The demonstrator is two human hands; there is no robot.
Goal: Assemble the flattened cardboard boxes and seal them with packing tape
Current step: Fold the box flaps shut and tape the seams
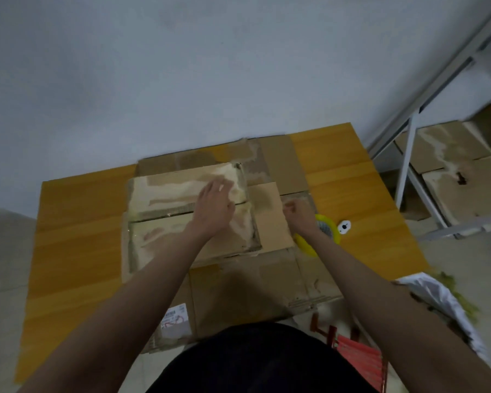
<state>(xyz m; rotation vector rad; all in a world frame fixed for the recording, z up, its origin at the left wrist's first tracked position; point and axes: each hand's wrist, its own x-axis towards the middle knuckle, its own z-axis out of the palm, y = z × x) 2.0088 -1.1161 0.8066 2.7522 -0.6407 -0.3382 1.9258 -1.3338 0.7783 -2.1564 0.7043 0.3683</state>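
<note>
Pressing flat on the box [190, 217], left hand [214, 207] spread; right hand [298, 212] curled (grip unclear) beside yellow tape dispenser [328, 228].

An orange wooden counter [77, 228] stands against a grey wall [182, 66]; right of the counter, a white metal rack [408, 154].

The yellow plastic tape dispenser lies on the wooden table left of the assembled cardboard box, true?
Not quite. The head view shows the yellow plastic tape dispenser on the wooden table right of the assembled cardboard box, beside the right wrist.
</note>
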